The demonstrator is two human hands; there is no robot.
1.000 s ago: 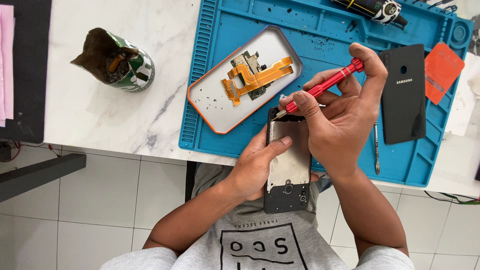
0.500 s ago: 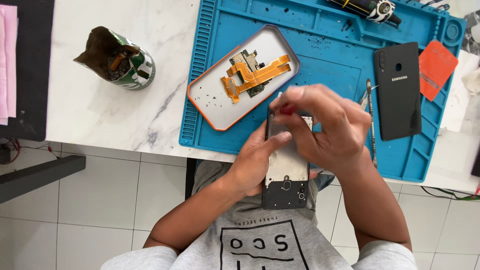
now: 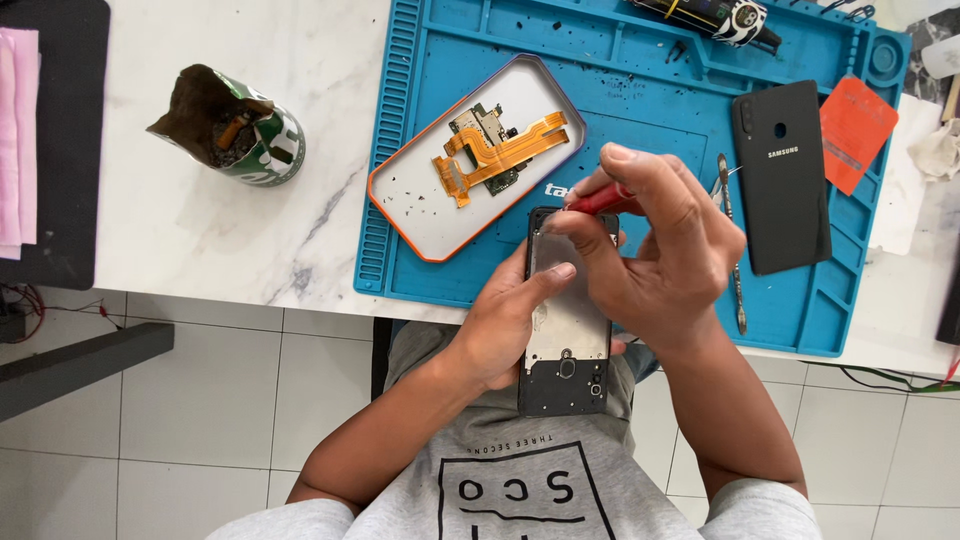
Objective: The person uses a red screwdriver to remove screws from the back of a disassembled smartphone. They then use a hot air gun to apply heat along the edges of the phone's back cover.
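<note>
Red-handled screwdriver (image 3: 600,199) now stands steep in the right hand (image 3: 655,260), pinched shut, its tip at the opened phone frame's (image 3: 567,320) top edge; a second ago it lay flatter; the left hand (image 3: 510,320) grips that frame over the lap, beside the blue mat (image 3: 640,90); work on the top edge seems underway.

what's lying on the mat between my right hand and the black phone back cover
In the head view, thin metal tools lie on the blue mat between the right hand and black back cover.
</note>
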